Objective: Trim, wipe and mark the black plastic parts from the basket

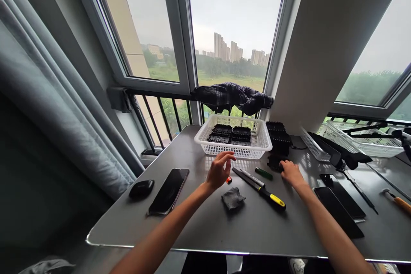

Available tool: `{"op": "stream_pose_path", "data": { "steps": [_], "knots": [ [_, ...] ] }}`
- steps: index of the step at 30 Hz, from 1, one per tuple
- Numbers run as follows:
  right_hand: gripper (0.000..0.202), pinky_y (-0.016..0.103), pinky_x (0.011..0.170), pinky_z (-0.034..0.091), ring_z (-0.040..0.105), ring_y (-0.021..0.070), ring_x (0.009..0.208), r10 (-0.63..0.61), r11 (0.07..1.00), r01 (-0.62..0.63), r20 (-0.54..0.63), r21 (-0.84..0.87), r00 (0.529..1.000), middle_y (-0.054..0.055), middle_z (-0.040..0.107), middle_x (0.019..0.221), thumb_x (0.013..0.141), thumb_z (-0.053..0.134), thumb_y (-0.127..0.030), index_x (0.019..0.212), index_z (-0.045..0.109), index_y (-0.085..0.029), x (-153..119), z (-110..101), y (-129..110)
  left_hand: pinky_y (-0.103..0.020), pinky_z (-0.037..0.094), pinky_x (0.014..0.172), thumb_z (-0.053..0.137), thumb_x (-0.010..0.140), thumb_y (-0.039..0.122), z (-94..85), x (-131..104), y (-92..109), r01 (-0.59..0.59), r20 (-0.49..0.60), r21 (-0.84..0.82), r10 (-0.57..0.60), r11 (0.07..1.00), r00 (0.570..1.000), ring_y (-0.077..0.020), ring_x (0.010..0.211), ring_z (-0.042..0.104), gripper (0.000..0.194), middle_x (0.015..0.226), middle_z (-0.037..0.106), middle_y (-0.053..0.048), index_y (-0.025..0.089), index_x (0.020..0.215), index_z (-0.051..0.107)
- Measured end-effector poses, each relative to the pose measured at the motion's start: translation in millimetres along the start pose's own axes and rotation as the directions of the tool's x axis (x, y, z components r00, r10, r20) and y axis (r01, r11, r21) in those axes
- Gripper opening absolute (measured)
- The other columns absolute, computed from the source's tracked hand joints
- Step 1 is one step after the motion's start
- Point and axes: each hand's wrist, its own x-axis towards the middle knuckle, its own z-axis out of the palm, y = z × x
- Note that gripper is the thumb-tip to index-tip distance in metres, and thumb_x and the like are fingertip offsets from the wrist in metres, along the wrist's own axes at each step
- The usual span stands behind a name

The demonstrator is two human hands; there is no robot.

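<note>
A black ridged part (pixel 275 163) beside a white basket (pixel 232 153) is touched by the partly curled right hand (pixel 291 174), while the left hand (pixel 220 172) is held open, fingers loosely bent.

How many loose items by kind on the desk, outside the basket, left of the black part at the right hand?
Mouse: 1
Phone: 1
Red item (partly hidden): 1
Grey cloth: 1
Yellow-handled tool: 1
White pen: 1
Green stick: 1
Total: 7
</note>
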Motion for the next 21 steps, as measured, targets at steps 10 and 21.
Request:
{"op": "stream_pose_path", "data": {
  "steps": [10, 21],
  "knots": [
    [0.022, 0.033, 0.080, 0.049, 0.063, 0.0200, 0.087, -0.234, 0.842, 0.403, -0.429, 0.358, 0.872, 0.005, 0.065, 0.096, 0.079, 0.055, -0.014, 0.099, 0.062, -0.021, -84.6, -28.1, -19.0, -0.030, 0.054, 0.072, 0.051, 0.087, 0.020, 0.8, -2.7, -10.8, 0.272, 0.199, -0.305, -0.219, 0.913, 0.955, -0.0150, 0.073, 0.066, 0.016, 0.084, 0.071, -0.004, 0.018, 0.088, 0.067],
    [0.029, 0.035, 0.082, 0.046, 0.057, 0.0204, 0.086, -0.417, 0.784, 0.619, -0.707, 0.038, 0.572, 0.006, 0.066, 0.094, 0.078, 0.052, 0.000, 0.095, 0.065, -0.020, -25.1, -24.1, -120.6, -0.027, 0.054, 0.048, 0.061, 0.080, 0.056, 21.9, 9.7, -11.0, 0.530, 0.424, -0.715, -0.319, 0.457, 0.848, -0.0159, 0.053, 0.065, 0.043, 0.065, 0.062, 0.000, 0.013, 0.084, 0.060]
  ]
}}
